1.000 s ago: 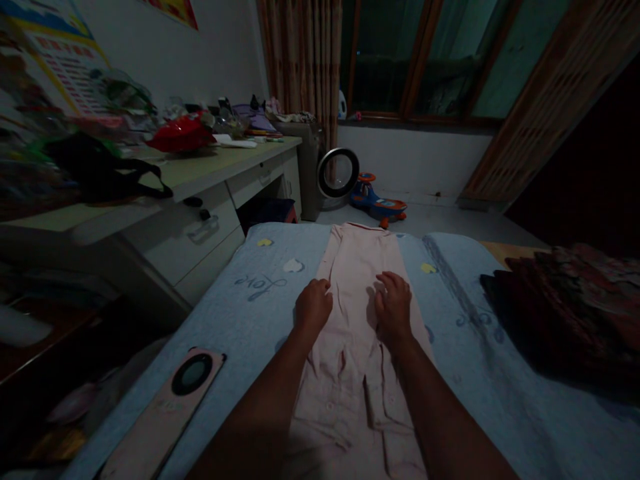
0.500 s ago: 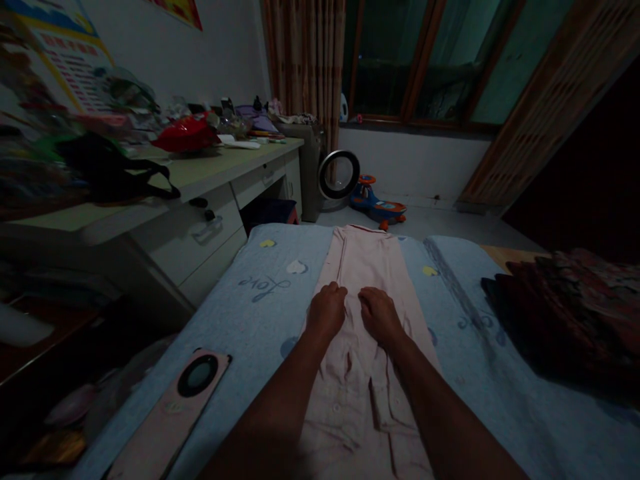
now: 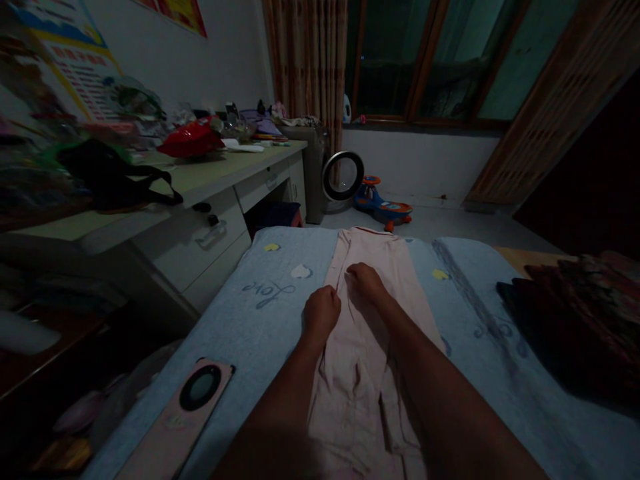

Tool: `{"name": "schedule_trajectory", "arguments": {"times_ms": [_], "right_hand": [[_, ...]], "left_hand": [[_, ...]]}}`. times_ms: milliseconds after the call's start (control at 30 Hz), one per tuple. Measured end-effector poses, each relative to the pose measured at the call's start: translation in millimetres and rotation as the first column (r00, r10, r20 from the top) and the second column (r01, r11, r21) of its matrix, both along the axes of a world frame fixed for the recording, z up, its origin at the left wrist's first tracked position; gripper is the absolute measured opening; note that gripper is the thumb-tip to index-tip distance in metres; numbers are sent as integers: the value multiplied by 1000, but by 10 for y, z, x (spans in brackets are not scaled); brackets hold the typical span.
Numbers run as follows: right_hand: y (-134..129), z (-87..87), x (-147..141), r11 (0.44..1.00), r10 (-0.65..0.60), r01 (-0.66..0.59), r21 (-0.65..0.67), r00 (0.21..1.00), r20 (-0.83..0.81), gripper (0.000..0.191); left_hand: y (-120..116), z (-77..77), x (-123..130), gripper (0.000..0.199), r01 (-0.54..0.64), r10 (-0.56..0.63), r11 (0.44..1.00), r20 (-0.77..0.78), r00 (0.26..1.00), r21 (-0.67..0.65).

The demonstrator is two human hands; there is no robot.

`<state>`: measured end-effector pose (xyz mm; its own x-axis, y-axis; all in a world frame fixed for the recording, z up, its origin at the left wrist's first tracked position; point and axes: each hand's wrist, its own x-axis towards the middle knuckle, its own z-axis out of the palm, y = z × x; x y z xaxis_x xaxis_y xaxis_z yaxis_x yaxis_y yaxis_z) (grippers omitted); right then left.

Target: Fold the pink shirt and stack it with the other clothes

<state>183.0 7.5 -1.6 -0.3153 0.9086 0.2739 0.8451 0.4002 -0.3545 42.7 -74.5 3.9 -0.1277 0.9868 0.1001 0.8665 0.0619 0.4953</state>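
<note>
Head view: we see pink garment (image 3: 363, 350) laid lengthwise on bed (image 3: 265, 327), placement apparently letting both hands reach it. Left hand (image 3: 321, 312) curled at garment's left edge, perhaps steadying it; right hand (image 3: 367, 285) above upper middle, fingers bent. Whether either pinches cloth, we cannot tell. Phone (image 3: 170, 427) lies left, dark stack (image 3: 570, 333) right, both well apart, likely leaving working room.
</note>
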Motion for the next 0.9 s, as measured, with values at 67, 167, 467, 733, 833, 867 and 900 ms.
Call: {"name": "schedule_trajectory", "arguments": {"times_ms": [67, 167, 467, 733, 833, 867, 900], "right_hand": [[-27, -131, -6, 999, -3, 6, 46, 999, -51, 28], [-75, -258, 23, 995, 35, -25, 92, 994, -108, 28], [-70, -250, 71, 993, 108, -100, 66, 986, -127, 21], [-93, -231, 52, 994, 102, -96, 54, 988, -118, 22], [-90, -227, 48, 994, 97, -91, 58, 989, -113, 23], [-86, -228, 48, 994, 101, -95, 59, 989, -112, 23], [-82, -229, 49, 993, 107, -100, 59, 988, -112, 23]], "left_hand": [[29, -25, -18, 14, -5, 6, 1000, 48, 999, -19], [70, -58, -38, 8, -18, 22, 999, 105, 994, -39], [109, -32, 0, 19, 17, -17, 1000, 46, 999, 9], [151, -59, 24, 12, 15, -12, 998, -53, 999, 56], [152, -80, 17, 8, 24, -21, 997, -33, 999, 71], [151, -87, 15, 6, 26, -24, 997, -27, 999, 73], [151, -93, 12, 5, 27, -26, 997, -22, 999, 74]]}}
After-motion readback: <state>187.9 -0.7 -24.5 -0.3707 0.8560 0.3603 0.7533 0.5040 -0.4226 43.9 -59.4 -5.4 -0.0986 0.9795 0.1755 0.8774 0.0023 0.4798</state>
